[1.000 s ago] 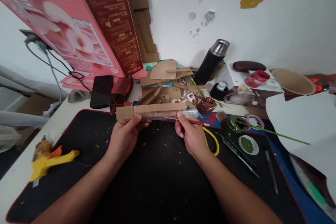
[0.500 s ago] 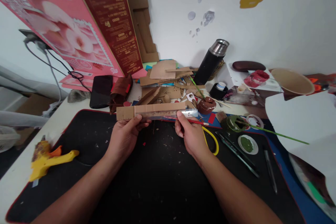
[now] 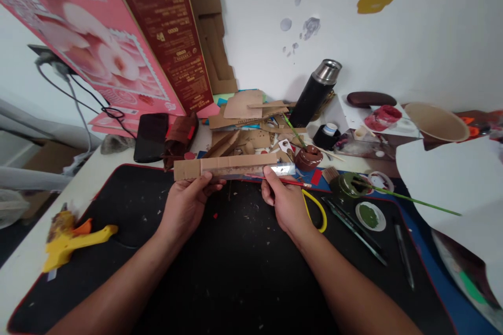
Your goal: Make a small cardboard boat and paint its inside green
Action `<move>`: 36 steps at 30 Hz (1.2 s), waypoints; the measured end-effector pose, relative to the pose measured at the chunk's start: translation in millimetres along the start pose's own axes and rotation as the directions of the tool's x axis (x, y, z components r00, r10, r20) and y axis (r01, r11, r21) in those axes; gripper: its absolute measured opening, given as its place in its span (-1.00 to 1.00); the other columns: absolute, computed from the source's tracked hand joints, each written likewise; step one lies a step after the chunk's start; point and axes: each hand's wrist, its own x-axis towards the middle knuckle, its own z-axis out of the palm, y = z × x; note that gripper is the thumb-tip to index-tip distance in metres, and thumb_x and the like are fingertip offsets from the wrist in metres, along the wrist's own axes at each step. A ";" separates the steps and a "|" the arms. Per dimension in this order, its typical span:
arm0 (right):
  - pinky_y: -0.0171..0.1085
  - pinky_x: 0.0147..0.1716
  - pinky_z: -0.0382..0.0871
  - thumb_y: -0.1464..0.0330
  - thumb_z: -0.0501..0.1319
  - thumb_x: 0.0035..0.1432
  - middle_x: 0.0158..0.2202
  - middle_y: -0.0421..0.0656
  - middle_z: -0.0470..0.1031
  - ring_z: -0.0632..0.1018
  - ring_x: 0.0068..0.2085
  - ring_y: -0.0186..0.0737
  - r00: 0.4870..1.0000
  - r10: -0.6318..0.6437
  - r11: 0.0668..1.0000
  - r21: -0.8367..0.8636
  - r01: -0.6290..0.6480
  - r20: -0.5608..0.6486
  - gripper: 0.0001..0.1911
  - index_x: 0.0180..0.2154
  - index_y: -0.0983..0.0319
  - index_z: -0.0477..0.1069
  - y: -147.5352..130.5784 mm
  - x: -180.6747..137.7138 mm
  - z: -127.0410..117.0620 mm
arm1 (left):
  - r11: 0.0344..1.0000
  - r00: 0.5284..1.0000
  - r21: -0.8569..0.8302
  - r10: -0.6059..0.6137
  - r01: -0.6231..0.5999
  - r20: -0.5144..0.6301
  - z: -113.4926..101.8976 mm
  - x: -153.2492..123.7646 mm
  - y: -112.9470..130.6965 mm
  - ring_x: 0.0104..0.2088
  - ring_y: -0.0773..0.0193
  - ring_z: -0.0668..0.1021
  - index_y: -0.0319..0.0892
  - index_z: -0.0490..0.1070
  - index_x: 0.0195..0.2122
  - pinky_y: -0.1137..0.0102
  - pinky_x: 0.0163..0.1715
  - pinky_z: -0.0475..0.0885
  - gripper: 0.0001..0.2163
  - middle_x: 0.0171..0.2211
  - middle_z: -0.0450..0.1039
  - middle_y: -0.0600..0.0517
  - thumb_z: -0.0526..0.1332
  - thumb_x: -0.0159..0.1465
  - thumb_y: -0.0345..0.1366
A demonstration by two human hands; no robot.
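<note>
A strip of brown cardboard (image 3: 187, 169) and a clear ruler (image 3: 286, 168) laid along it are held up together over the black mat. My left hand (image 3: 189, 201) is closed on the strip, its thumb pressing near the ruler's left end. Toward the other end, my right hand (image 3: 285, 201) pinches the ruler against the cardboard, thumb on top. A red pencil (image 3: 299, 183) passes by the right hand's fingers; whether they grip it I cannot tell. Close to the right wrist shows a yellow loop handle (image 3: 319, 209), the rest of it hidden.
A yellow glue gun (image 3: 74, 238) lies at the left. Behind the hands are cardboard scraps (image 3: 243, 104), a black thermos (image 3: 314, 94) and a brown paint jar (image 3: 309, 158). Rightward stand a green paint jar (image 3: 351, 185) with a brush, a paint-filled lid (image 3: 370, 216) and pens (image 3: 357, 233).
</note>
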 end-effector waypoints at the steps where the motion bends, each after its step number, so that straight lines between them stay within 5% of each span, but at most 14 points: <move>1: -0.22 -0.51 0.04 -0.20 0.34 0.33 -0.70 -0.28 0.19 0.21 -0.60 -0.34 1.000 0.001 1.000 0.001 -0.001 0.001 -0.24 -0.68 0.17 0.29 0.2 0.0 0.0 | 1.000 1.000 -0.002 0.000 0.000 0.003 -0.2 -0.1 0.0 -0.38 0.22 0.72 -0.24 0.67 -0.39 0.43 -0.35 0.64 -0.73 -0.38 0.69 -0.03 0.66 0.00 -0.25; 36: -0.25 -0.56 0.06 -0.23 0.34 0.28 -0.69 -0.25 0.23 0.24 -0.60 -0.35 0.999 0.031 0.999 -0.007 -0.032 -0.010 -0.23 -0.68 0.17 0.28 3.1 1.2 0.1 | 1.000 1.000 0.021 0.018 -0.018 -0.001 0.0 -0.8 0.9 -0.38 0.21 0.73 -0.23 0.66 -0.38 0.43 -0.36 0.65 -0.71 -0.37 0.70 -0.04 0.67 -0.01 -0.23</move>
